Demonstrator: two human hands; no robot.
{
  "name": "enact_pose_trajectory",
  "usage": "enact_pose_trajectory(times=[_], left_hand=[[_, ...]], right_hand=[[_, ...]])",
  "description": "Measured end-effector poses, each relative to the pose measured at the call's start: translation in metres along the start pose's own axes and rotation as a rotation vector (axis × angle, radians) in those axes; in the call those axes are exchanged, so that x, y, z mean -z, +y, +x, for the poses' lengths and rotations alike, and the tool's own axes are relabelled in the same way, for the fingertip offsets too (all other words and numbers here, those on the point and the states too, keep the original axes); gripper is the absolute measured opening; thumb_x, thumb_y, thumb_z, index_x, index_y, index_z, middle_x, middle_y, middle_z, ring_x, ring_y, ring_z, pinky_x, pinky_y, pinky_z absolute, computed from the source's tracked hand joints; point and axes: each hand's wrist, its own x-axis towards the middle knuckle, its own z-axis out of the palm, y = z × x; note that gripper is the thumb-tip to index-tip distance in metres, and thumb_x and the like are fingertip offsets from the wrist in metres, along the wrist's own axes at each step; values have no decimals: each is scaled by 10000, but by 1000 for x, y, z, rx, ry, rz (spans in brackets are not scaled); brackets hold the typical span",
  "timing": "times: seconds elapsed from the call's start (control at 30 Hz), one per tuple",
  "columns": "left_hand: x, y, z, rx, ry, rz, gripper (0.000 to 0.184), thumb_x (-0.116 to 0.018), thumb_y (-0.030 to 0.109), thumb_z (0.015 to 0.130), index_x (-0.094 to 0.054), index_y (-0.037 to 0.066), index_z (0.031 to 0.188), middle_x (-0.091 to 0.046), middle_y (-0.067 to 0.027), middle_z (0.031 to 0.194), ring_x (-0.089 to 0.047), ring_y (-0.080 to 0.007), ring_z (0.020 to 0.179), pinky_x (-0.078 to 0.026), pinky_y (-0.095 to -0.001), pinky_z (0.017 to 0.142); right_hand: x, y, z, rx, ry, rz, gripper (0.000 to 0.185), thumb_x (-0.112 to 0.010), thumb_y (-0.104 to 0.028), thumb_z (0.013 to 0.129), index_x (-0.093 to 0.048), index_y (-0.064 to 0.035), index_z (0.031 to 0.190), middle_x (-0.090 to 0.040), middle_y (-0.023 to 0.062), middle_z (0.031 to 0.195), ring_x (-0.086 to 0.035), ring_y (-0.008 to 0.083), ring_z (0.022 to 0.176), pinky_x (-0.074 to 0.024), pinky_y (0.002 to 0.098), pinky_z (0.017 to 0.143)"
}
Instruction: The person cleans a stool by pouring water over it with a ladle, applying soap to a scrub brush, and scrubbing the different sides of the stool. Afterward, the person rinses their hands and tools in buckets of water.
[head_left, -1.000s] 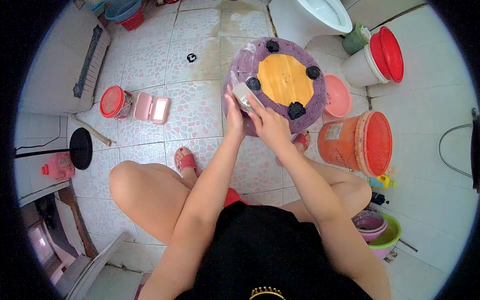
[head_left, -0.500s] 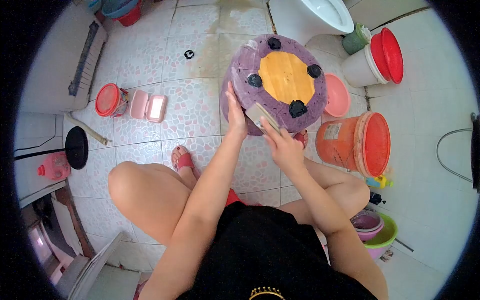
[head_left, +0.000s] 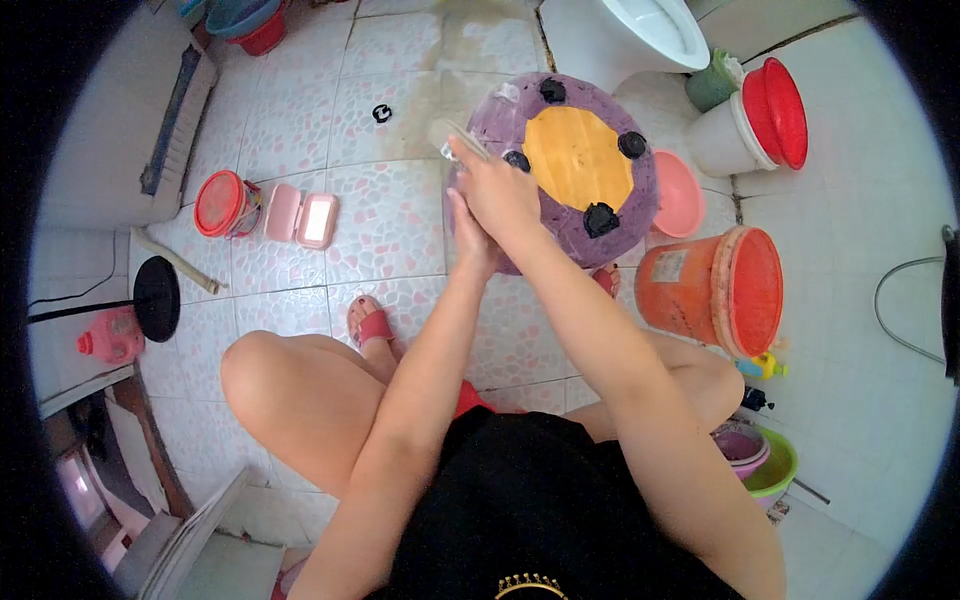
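Observation:
A round purple plush stool [head_left: 620, 104] lies upside down in front of me, with black feet around a yellow wooden base [head_left: 580, 155]. My right hand [head_left: 497, 195] is closed on a pale, flat-backed scrubbing brush [head_left: 466, 138] at the stool's upper left edge; the brush's working side is hidden. Below it, my left hand [head_left: 472, 238] lies against the stool's near left side with its fingers stretched out. My right wrist crosses close over it and covers part of it. A whitish patch [head_left: 506, 93], perhaps foam, shows on the fabric.
A pink basin [head_left: 680, 195] and an orange bucket [head_left: 690, 285] stand right of the stool. To the left are a pink soap box [head_left: 317, 220] and a red-lidded pail [head_left: 220, 203]. A small black ring [head_left: 382, 113] lies on the tiles. The toilet [head_left: 640, 40] is behind.
My right hand has moved the brush up and left, from the stool's near side to its upper left edge. My left hand stays against the stool.

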Motion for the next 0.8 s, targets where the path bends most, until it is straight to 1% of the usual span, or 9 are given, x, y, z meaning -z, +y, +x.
enact_pose_trajectory(times=[0.13,0.23,0.33,0.4,0.43,0.47,0.5,0.6,0.8], left_hand=[[-3,12,2,137,28,-50,770,-184,664,1003,-236,134,1559,-305,-127,1573,-350,-268,1417,-309,-411,1146],[2,3,10,-140,-9,88,796,-174,666,1002,-202,104,1565,-253,-147,1592,-286,-281,1449,-255,-400,1174],[-8,3,2,-188,-21,109,817,-298,631,1005,-106,80,1578,-258,-175,1574,-274,-315,1446,-235,-414,1179],[-4,-11,4,-341,67,571,938,-473,605,951,-93,-6,1553,-151,-222,1597,-150,-335,1485,-147,-424,1203],[-3,-18,4,-417,110,803,1007,-560,592,924,-87,-49,1540,-97,-245,1609,-88,-345,1504,-103,-428,1215],[-4,-31,0,-488,151,853,1199,-782,497,779,-41,-79,1526,-64,-294,1594,-55,-385,1500,-80,-449,1215],[-9,-37,-8,-513,168,924,1227,-806,482,756,-33,-82,1523,-65,-301,1590,-59,-392,1497,-84,-451,1215],[-16,-47,-14,-586,225,1054,1340,-886,451,656,-11,-99,1510,-70,-325,1572,-86,-414,1484,-103,-457,1211],[-11,-42,4,-553,154,816,1280,-881,412,674,-64,-107,1511,-148,-311,1566,-156,-387,1475,-136,-429,1208]], right_hand=[[13,10,-55,-23,-74,-44,527,-585,-269,927,-469,-367,1432,-682,165,916,-706,337,754,-553,469,632],[25,28,-100,-57,-120,-2,560,-595,-310,933,-420,-431,1450,-675,142,895,-706,328,795,-554,463,669],[30,64,-129,-14,-117,195,609,-616,-297,926,-391,-361,1489,-694,130,973,-702,338,861,-555,437,716],[27,98,-132,102,107,395,656,-650,-312,903,-384,-289,1502,-699,134,1032,-692,349,906,-548,435,746],[34,109,-134,46,120,463,656,-670,-319,885,-411,-245,1484,-696,141,1069,-685,358,930,-541,438,766],[41,121,-135,-8,136,532,661,-691,-327,868,-439,-201,1466,-693,147,1105,-678,366,954,-534,441,787],[54,127,-135,-174,49,568,645,-714,-334,844,-498,-149,1423,-686,158,1148,-670,378,978,-525,447,812],[66,158,-113,-141,71,394,555,-744,-343,806,-597,-134,1299,-689,179,1103,-667,381,944,-514,453,801],[37,204,-98,-98,293,232,499,-736,-376,801,-638,-86,1195,-637,167,924,-597,363,905,-464,455,801]])
